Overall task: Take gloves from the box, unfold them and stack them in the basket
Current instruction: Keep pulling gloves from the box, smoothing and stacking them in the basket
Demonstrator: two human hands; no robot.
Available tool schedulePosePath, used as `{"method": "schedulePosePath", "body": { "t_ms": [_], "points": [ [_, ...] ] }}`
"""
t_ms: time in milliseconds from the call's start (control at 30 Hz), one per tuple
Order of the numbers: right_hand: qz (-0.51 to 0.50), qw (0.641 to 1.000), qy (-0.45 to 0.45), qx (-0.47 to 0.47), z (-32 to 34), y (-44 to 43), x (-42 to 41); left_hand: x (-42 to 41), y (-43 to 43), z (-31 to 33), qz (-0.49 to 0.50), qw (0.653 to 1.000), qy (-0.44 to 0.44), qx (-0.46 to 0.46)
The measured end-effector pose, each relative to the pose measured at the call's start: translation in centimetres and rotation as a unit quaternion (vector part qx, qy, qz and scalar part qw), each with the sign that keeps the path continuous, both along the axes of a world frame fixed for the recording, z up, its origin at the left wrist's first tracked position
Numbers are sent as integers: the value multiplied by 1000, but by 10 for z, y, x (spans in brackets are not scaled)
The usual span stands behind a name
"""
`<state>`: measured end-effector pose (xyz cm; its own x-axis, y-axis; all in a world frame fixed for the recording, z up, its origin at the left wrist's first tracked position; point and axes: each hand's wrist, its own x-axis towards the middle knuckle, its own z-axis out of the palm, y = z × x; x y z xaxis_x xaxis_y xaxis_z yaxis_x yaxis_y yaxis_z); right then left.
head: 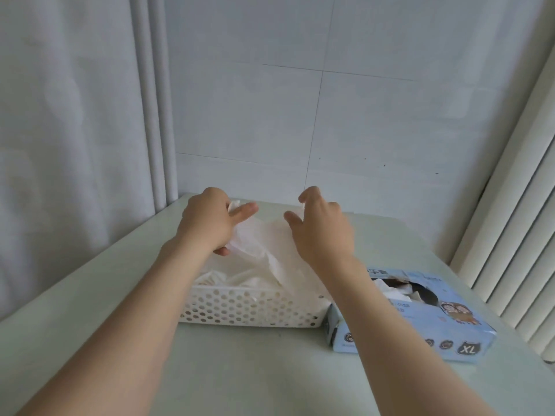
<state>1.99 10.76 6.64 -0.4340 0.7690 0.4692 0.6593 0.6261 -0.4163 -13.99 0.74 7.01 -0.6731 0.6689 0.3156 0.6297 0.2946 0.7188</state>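
Two bare forearms reach forward over a pale green table (270, 373). The left hand (207, 220) and right hand (322, 232) hold a thin, translucent white glove (264, 235) spread between them, each grip closed on one edge of it. The glove hangs just above a white perforated basket (249, 309), which holds a crumpled pile of gloves (228, 279). Touching the basket's right side lies a light blue box (420, 322) marked XL, its top open.

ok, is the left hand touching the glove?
Touching. Head view: the left hand holds the glove edge between thumb and fingers, over the basket.
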Motion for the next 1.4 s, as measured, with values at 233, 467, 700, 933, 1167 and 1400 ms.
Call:
{"method": "schedulePosePath", "body": {
  "t_ms": [233, 467, 700, 933, 1167, 1400],
  "points": [
    [68, 997, -11, -21, -12, 11, -8, -25, 0, -22, 98, 974, 147, -142],
    [130, 987, -93, -24, 7, -3, 0, -22, -6, -18, 126, 958, 160, -201],
    [185, 933, -281, -124, 14, -14, 5, -15, -13, -2, 156, 943, 222, -193],
    [178, 902, -368, -141, 9, -9, 5, -3, -12, 8, -135, 936, 138, -296],
    [196, 873, -416, -162, 5, -9, 2, 13, -10, 3, -163, 861, 149, -457],
    [209, 885, -378, -172, 5, -11, 3, 22, -6, 5, -175, 841, 157, -488]
  ]
}}
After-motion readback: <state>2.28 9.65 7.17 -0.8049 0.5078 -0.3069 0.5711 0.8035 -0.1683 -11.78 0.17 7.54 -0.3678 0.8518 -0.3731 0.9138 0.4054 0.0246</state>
